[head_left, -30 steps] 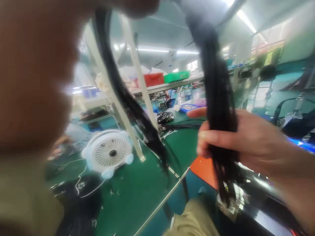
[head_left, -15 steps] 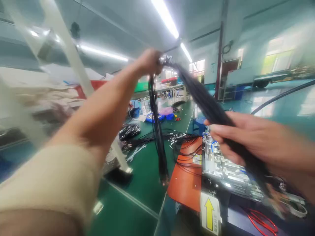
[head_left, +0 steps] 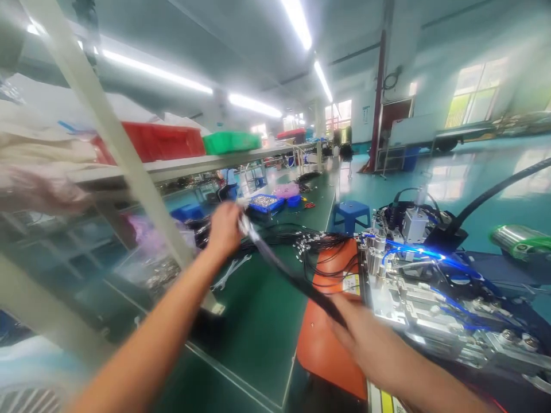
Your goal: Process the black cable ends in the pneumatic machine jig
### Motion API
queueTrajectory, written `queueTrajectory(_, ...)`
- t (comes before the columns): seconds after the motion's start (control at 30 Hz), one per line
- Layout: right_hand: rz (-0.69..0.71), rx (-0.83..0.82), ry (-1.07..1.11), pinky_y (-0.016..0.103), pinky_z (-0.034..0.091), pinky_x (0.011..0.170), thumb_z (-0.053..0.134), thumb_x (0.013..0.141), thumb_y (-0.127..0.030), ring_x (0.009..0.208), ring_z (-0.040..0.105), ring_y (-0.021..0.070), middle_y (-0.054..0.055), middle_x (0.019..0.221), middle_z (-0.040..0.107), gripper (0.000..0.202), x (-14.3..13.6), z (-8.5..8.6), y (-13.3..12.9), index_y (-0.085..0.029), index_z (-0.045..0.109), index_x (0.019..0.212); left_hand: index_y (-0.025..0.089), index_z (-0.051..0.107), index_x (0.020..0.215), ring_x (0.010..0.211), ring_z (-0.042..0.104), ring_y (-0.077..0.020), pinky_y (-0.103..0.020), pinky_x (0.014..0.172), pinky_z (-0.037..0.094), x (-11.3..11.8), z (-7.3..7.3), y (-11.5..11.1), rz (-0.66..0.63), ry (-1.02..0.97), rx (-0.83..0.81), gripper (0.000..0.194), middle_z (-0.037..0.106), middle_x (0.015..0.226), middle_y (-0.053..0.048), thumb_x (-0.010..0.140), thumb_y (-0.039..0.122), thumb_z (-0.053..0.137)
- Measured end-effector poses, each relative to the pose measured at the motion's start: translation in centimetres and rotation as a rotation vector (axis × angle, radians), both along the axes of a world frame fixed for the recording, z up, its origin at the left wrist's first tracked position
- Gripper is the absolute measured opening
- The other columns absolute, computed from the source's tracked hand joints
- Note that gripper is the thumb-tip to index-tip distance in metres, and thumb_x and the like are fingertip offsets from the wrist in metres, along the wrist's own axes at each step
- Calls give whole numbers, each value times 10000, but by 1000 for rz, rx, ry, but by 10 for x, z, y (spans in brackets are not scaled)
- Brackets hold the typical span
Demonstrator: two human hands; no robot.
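Observation:
A bundle of black wires (head_left: 288,273) stretches slantwise between my two hands, its silvery ends at the upper left. Closed around that silvery end is my left hand (head_left: 226,229), out over the green work surface. My right hand (head_left: 355,330) grips the lower end, above the orange board (head_left: 329,355); its fingers are partly hidden and blurred. More loose black wires (head_left: 284,234) with small white tips lie behind the bundle, some trailing over the board. To the right stands a metal machine (head_left: 413,298) with blue tubes.
Two wrenches (head_left: 230,271) lie on the green mat (head_left: 253,321). A blue tray (head_left: 267,203) of small parts sits farther back. A slanted pale post (head_left: 129,166) rises at left, before a shelf with a red bin (head_left: 161,143). A blue stool (head_left: 352,212) stands behind the machine.
My left hand has come down from high up, lowering the bundle. My right hand has moved left and down with its end. The separate strand hanging below my left hand no longer shows.

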State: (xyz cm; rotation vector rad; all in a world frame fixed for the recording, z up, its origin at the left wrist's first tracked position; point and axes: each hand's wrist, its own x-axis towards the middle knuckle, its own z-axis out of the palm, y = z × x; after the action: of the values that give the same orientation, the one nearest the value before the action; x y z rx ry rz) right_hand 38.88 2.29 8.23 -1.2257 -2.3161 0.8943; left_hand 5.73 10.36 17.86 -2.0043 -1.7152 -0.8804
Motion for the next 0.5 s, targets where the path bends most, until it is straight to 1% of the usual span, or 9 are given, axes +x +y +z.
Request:
queueTrajectory(0.03, 8, 8, -115, 290, 393, 546, 422, 944, -147, 662, 668, 236, 54, 760, 661, 121, 3, -18, -4, -199, 527, 975, 132, 640, 905, 1211, 503, -337, -482, 1007, 413, -5, -44, -12, 35, 5, -126, 228, 598, 1158, -161, 733, -6, 582)
queueTrajectory(0.07, 3, 2, -231, 302, 388, 563, 436, 922, -120, 695, 684, 263, 75, 784, 681, 131, 6, -33, -6, -192, 545, 922, 149, 661, 851, 1149, 552, -333, -463, 969, 448, -9, -82, -23, 46, 15, -262, 230, 621, 1099, -143, 698, -12, 603)
queueTrajectory(0.1, -5, 6, -304, 314, 394, 587, 449, 908, -104, 751, 698, 291, 96, 838, 702, 142, 8, -45, -8, -189, 563, 911, 165, 676, 804, 1090, 592, -319, -439, 938, 476, -13, -112, -32, 50, 21, -390, 235, 640, 1048, -123, 671, -20, 618)
queueTrajectory(0.13, -11, 8, -363, 324, 403, 609, 463, 892, -86, 808, 705, 318, 108, 883, 716, 156, 11, -54, -8, -188, 579, 911, 183, 691, 788, 1053, 618, -298, -416, 924, 493, -17, -135, -38, 46, 24, -507, 256, 653, 1028, -101, 655, -27, 628)
queueTrajectory(0.17, -17, 8, -406, 330, 414, 630, 476, 877, -72, 852, 707, 334, 115, 921, 724, 172, 12, -60, -8, -189, 594, 922, 200, 708, 818, 1057, 625, -279, -392, 934, 497, -22, -151, -41, 38, 21, -605, 307, 659, 1054, -84, 642, -41, 636)
queueTrajectory(0.23, -24, 4, -444, 327, 434, 658, 497, 850, -49, 890, 710, 335, 111, 960, 733, 216, 15, -64, -7, -193, 615, 958, 213, 721, 914, 1085, 622, -243, -352, 959, 497, -34, -162, -37, 24, 0, -757, 361, 658, 1116, -66, 649, -30, 687)
queueTrajectory(0.33, -60, -1, -437, 285, 446, 645, 510, 828, -33, 835, 724, 284, 90, 951, 739, 252, 16, -60, -7, -203, 642, 959, 167, 649, 1119, 1099, 605, -225, -422, 959, 506, -50, -157, -6, 81, -59, -849, 275, 622, 1215, -79, 847, 194, 685)
queueTrajectory(0.4, -77, 29, -406, 259, 448, 632, 500, 827, -28, 832, 727, 260, 83, 965, 739, 284, 18, -59, -11, -214, 656, 976, 156, 584, 1218, 1109, 593, -236, -462, 942, 513, -52, -158, 24, 208, -114, -819, 328, 584, 1265, -101, 930, 312, 605)
queueTrajectory(0.5, -45, 110, -399, 258, 451, 612, 491, 811, -20, 849, 733, 268, 91, 1033, 732, 357, 19, -65, -18, -225, 655, 1053, 153, 557, 1253, 1093, 596, -241, -458, 915, 527, -45, -173, 67, 409, -220, -760, 372, 573, 1264, -110, 937, 346, 593)
